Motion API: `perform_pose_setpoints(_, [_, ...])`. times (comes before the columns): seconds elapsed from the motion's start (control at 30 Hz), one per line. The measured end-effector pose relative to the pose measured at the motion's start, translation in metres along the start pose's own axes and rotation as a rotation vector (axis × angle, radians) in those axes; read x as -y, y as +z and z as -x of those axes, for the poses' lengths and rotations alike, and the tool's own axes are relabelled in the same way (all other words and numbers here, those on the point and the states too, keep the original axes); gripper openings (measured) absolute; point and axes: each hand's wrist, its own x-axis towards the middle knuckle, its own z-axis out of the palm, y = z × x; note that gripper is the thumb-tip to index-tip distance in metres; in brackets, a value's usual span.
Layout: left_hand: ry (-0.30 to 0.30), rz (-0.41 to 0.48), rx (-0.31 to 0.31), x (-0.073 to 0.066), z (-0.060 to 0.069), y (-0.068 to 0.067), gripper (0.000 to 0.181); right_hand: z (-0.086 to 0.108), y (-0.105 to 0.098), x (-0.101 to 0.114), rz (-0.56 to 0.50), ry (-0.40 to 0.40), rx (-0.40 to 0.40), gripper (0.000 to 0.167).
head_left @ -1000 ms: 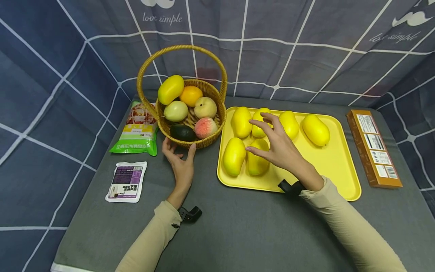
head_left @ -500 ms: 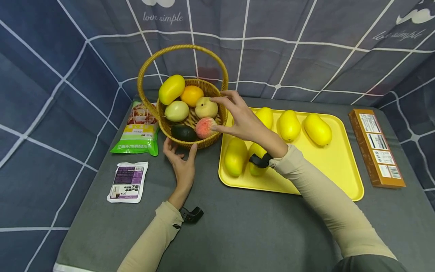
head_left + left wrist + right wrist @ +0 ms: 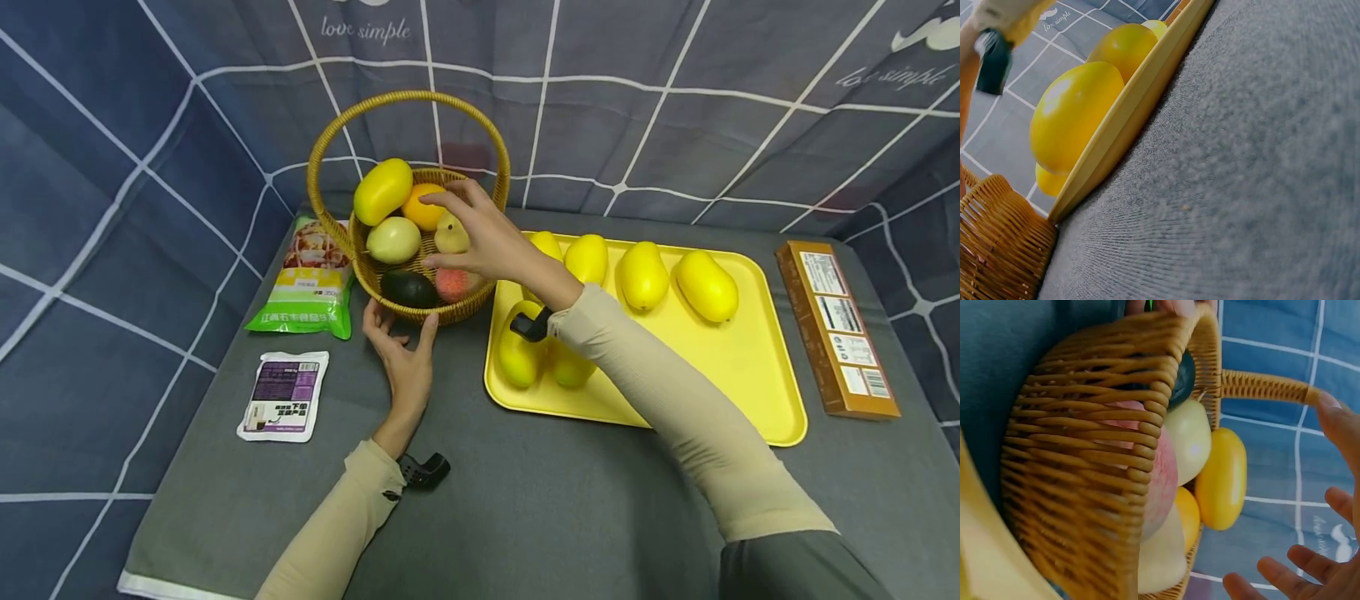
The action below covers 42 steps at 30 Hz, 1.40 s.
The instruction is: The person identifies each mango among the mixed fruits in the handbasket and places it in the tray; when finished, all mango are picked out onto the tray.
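Observation:
A wicker basket [image 3: 450,315] with a tall handle holds a mango [image 3: 382,192], an orange-yellow fruit [image 3: 422,210], a pale green fruit [image 3: 393,240], a dark avocado [image 3: 408,290], a pinkish peach [image 3: 452,285] and a pale yellow fruit [image 3: 448,233]. My left hand [image 3: 405,371] rests against the basket's front, thumb and fingers spread on its outer side. Over the basket's right half hovers my right hand [image 3: 491,242], fingers apart, holding nothing, partly covering the fruit. In the right wrist view, its fingers [image 3: 1310,562] are spread beside the basket.
Right of the basket lies a yellow tray [image 3: 727,367] with several mangoes [image 3: 641,275]. A brown box [image 3: 836,329] stands beyond it. Left of the basket are a green-and-yellow food bag [image 3: 303,287] and a white-and-purple pouch [image 3: 283,396]. A tiled-pattern curtain [image 3: 585,133] hangs behind.
My right hand has moved left from above the tray's mangoes to above the fruit in the basket, its fingers still spread. My left hand keeps its place at the basket's front.

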Motion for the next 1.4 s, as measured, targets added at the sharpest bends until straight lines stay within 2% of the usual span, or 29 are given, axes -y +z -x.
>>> perform_pose_setpoints(0.2, [0.0,0.002,-0.007,-0.001,-0.001,-0.001,0.078,-0.031,0.014,-0.004,-0.03,0.065,0.077,0.079])
perform_pose_setpoints(0.3, [-0.01,0.006,-0.001,-0.001,-0.001,0.0,0.078,-0.04,0.02,-0.006,-0.037,0.062,0.105,0.079])
perform_pose_setpoints(0.47, [-0.019,0.006,0.013,-0.002,-0.001,0.001,0.077,-0.051,0.027,-0.009,-0.044,0.071,0.12,0.079])
perform_pose_setpoints(0.63, [-0.011,0.006,0.013,-0.003,-0.001,0.001,0.077,-0.063,0.03,-0.012,-0.055,0.127,0.177,0.081])
perform_pose_setpoints(0.9, [-0.004,0.009,0.001,-0.002,0.0,0.002,0.077,-0.088,0.029,-0.021,-0.091,0.139,0.241,0.084])
perform_pose_setpoints(1.17, [-0.014,0.012,0.0,-0.003,-0.001,0.001,0.077,-0.109,0.034,-0.018,-0.12,0.22,0.316,0.086])
perform_pose_setpoints(1.4, [-0.027,-0.006,0.006,-0.004,0.0,0.003,0.078,-0.121,0.041,-0.017,-0.109,0.252,0.345,0.088])
